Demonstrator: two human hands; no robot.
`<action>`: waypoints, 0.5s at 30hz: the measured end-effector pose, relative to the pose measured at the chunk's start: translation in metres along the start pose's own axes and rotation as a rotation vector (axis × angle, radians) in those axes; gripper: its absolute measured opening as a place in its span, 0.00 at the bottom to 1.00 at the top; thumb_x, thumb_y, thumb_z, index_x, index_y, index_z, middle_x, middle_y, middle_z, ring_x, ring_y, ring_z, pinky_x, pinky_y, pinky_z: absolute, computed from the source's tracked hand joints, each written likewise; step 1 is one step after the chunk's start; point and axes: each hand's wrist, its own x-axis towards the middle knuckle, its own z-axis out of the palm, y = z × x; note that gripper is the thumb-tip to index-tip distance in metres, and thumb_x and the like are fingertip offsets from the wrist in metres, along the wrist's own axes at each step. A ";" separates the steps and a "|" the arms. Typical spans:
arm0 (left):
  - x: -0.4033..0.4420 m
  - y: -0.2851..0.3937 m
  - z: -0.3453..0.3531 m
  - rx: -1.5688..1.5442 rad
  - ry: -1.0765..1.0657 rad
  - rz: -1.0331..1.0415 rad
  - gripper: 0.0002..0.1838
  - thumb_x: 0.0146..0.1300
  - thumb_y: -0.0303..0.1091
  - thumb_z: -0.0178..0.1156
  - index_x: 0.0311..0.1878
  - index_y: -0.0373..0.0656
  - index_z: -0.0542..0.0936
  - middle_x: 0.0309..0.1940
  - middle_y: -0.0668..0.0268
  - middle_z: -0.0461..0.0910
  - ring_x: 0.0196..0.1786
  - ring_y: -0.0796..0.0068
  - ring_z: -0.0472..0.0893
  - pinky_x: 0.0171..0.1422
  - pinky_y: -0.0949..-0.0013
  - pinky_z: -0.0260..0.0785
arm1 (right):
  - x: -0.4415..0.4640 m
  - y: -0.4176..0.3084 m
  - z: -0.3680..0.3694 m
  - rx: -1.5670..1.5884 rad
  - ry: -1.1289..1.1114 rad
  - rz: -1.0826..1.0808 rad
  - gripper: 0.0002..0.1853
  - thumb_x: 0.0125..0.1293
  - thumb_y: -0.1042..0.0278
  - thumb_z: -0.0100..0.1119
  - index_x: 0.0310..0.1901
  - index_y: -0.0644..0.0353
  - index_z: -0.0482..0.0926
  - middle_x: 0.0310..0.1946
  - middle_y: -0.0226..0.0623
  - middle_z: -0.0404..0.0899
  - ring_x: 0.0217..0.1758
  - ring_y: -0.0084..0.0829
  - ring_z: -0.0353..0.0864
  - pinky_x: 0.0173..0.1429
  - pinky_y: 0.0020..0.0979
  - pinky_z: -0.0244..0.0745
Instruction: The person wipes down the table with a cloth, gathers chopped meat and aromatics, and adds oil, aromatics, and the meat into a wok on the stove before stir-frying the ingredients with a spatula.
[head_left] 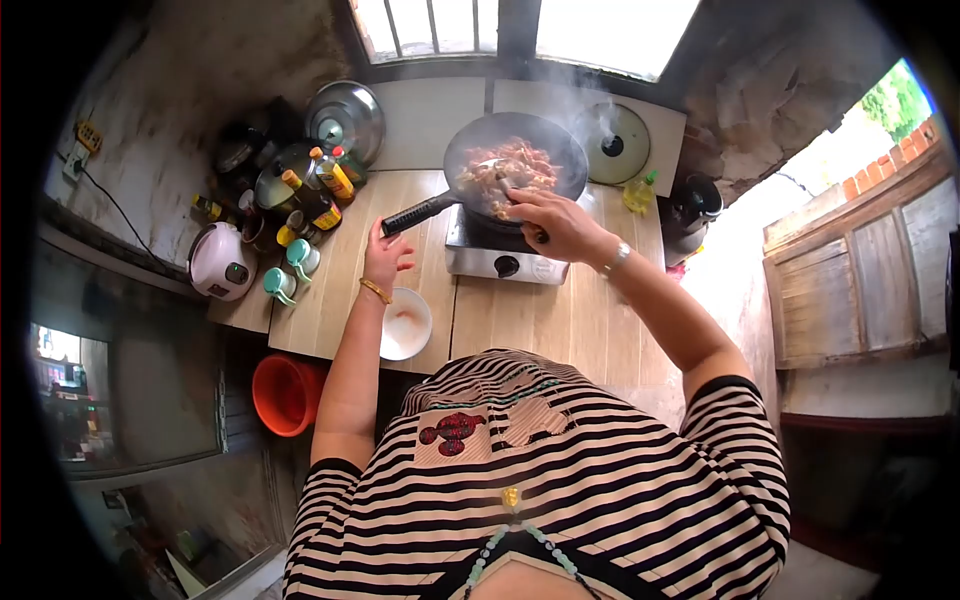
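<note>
A dark wok [462,150] holds sliced, browned food [525,160] and gives off steam. It sits on a gas stove [470,262] with a silver front and a black knob. My right hand [565,228] reaches over the wok's near rim, fingers wrapped around a spatula [503,183] whose lower end is among the food. At the tip of the black wok handle [425,212] is my left hand [385,258], its fingers apart and not wrapped around it; whether a fingertip touches is unclear. Below that hand stands a white bowl [407,325] with some residue inside.
A glass lid [617,145] leans behind the wok, beside a yellow bottle [638,192]. To the left are sauce bottles [318,205], teal-lidded jars [303,257], a rice cooker [222,262] and a metal lid [345,122]. An orange bucket [285,395] stands below the table edge.
</note>
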 end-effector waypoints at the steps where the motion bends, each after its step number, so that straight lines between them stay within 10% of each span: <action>1: -0.001 -0.001 0.001 -0.012 0.011 0.003 0.36 0.61 0.27 0.55 0.69 0.48 0.48 0.42 0.64 0.75 0.36 0.75 0.78 0.32 0.72 0.74 | -0.004 0.013 0.015 -0.029 -0.007 0.013 0.15 0.51 0.76 0.52 0.44 0.58 0.75 0.54 0.45 0.71 0.51 0.43 0.72 0.52 0.37 0.70; 15: 0.000 0.006 0.007 0.003 0.037 -0.026 0.36 0.60 0.26 0.55 0.69 0.48 0.49 0.40 0.65 0.74 0.36 0.74 0.77 0.32 0.71 0.73 | -0.041 0.010 -0.037 0.152 0.025 0.187 0.10 0.54 0.72 0.58 0.39 0.60 0.76 0.51 0.49 0.73 0.49 0.47 0.75 0.52 0.38 0.71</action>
